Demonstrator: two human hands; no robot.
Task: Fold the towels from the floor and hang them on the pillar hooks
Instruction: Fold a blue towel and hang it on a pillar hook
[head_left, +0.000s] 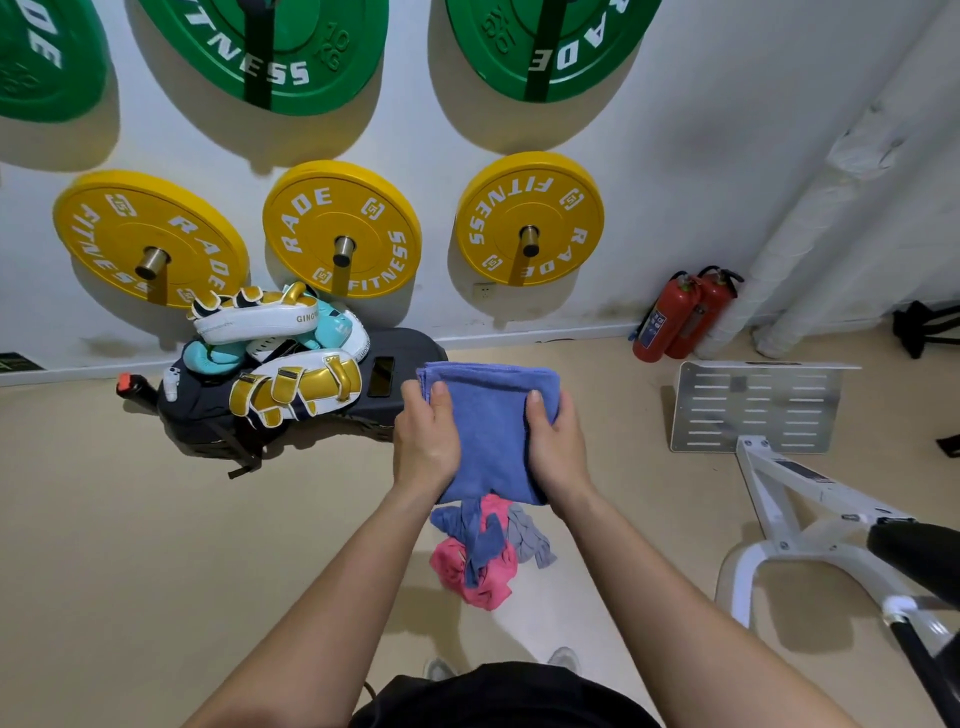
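A folded blue towel (488, 431) hangs in the air in front of me, held at chest height. My left hand (427, 434) grips its left edge with the thumb on top. My right hand (556, 441) grips its right edge the same way. Below the towel, on the beige floor, lies a crumpled pile of towels (480, 553) in pink, blue and grey. No pillar hooks are in view.
Boxing pads and gloves (280, 358) are heaped on a dark bag (400, 364) by the wall. Yellow weight plates (340, 228) and green ones hang on the wall. Two red fire extinguishers (675, 317) stand at right. A white machine frame (769, 415) occupies the right floor.
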